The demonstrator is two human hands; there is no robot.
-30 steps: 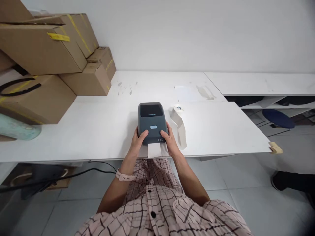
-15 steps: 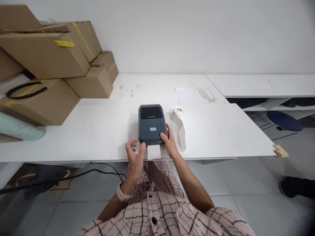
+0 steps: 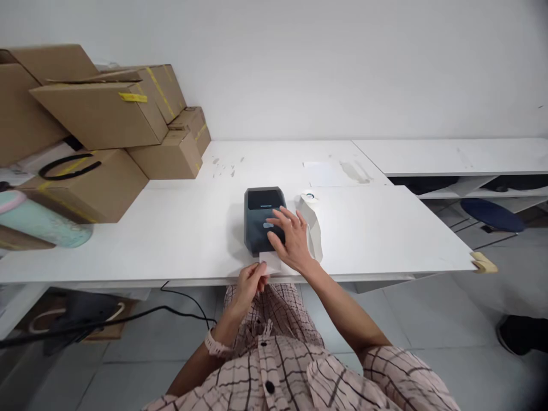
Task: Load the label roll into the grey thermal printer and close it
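Note:
A dark grey label printer stands on the white table near its front edge. From its front comes a white paper label. My left hand pinches the label's left corner between thumb and fingers. Over the printer's right side lies my right hand, fingers spread and covering part of the top near a small light-coloured button. Whether it presses the printer or hovers is hard to tell. A small roll of labels with a loose, curling paper strip rests to the right of the printer.
Cardboard boxes are stacked at the left, a black loop-shaped strap on one. A mint-green bottle lies near them. A paper sheet is further back. Brown tape hangs at the table's right corner. A blue stool stands beyond.
My left hand has moved right and closed on the label. My right hand has shifted from the printer's right edge onto its top. The view has tilted slightly upward.

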